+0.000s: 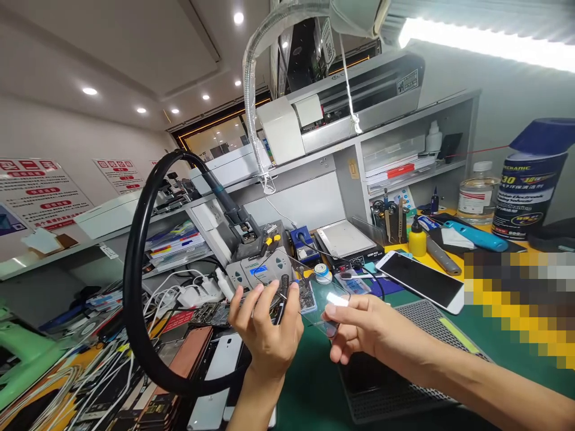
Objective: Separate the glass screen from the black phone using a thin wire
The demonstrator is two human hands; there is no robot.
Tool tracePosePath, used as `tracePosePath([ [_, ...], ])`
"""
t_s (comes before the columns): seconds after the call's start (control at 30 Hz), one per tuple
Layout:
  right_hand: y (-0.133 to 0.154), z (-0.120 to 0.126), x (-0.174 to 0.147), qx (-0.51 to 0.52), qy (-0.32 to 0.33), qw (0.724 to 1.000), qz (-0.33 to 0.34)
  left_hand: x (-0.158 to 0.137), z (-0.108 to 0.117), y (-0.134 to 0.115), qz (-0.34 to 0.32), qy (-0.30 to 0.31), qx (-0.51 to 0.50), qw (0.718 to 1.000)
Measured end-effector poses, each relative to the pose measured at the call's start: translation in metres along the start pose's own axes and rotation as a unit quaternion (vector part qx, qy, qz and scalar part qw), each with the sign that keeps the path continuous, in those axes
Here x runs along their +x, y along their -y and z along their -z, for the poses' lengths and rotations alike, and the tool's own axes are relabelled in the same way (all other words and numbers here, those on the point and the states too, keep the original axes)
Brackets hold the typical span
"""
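My left hand (269, 326) is raised over the front of the bench, its fingers curled around a slim black pen-shaped tool (282, 302) whose exact kind I cannot make out. To its right, my right hand (366, 323) pinches the near corner of a thin clear sheet (321, 308), and light glares off it by the thumb. Whether the sheet is glass or film is not plain. The left fingers are close to the sheet's left side; I cannot tell if they touch it. Below my right hand, a dark flat panel (366, 380) lies on a perforated grey mat (420, 317).
A white phone (420, 280) lies behind my right hand. The hot-air station (258, 269) stands behind my left hand, its black hose (130, 287) looping down on the left. Phones and parts (220, 371) crowd the left. A spray can (527, 185) stands at right.
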State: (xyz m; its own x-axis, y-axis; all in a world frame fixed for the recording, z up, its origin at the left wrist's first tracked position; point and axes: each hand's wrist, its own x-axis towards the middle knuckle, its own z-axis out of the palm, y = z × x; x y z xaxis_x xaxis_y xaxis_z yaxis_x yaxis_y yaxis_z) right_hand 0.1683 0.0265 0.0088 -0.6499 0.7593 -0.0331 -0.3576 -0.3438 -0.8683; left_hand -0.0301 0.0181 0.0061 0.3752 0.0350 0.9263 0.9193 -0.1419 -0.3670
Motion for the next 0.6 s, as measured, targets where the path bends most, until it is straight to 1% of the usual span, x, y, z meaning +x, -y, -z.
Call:
tracePosePath([
  [0.07,0.002,0.001,-0.001,-0.021,0.003,1.0,0.012,-0.001,0.002,-0.001,0.023,0.005,-0.019,1.0],
  [0.13,0.006,0.002,-0.002,-0.06,-0.004,0.998,0.035,-0.004,0.007,-0.001,0.066,0.005,-0.05,0.997],
  [0.2,0.011,0.002,-0.004,-0.098,-0.017,0.993,0.06,-0.008,0.017,-0.002,0.141,-0.004,-0.094,0.985],
  [0.23,0.014,0.003,-0.005,-0.111,-0.023,0.991,0.068,-0.009,0.023,-0.004,0.19,-0.008,-0.123,0.974],
  [0.27,0.016,0.003,-0.006,-0.119,-0.025,0.99,0.072,-0.009,0.029,-0.005,0.249,-0.001,-0.158,0.956],
  [0.3,0.018,0.003,-0.007,-0.124,-0.024,0.989,0.073,-0.008,0.036,-0.007,0.306,0.02,-0.202,0.93],
  [0.33,0.02,0.003,-0.008,-0.13,-0.018,0.989,0.072,-0.005,0.042,-0.01,0.364,0.054,-0.255,0.894],
  [0.37,0.02,0.003,-0.008,-0.136,-0.01,0.988,0.071,-0.001,0.048,-0.012,0.419,0.094,-0.31,0.848],
  [0.43,0.021,0.003,-0.009,-0.146,0.012,0.987,0.068,0.011,0.055,-0.018,0.504,0.139,-0.401,0.752],
  [0.5,0.021,0.003,-0.009,-0.148,0.03,0.987,0.062,0.022,0.059,-0.022,0.57,0.154,-0.457,0.665],
  [0.57,0.021,0.004,-0.008,-0.148,0.04,0.987,0.055,0.03,0.059,-0.026,0.623,0.146,-0.482,0.598],
  [0.6,0.021,0.005,-0.008,-0.149,0.045,0.986,0.053,0.032,0.059,-0.028,0.644,0.14,-0.487,0.573],
])
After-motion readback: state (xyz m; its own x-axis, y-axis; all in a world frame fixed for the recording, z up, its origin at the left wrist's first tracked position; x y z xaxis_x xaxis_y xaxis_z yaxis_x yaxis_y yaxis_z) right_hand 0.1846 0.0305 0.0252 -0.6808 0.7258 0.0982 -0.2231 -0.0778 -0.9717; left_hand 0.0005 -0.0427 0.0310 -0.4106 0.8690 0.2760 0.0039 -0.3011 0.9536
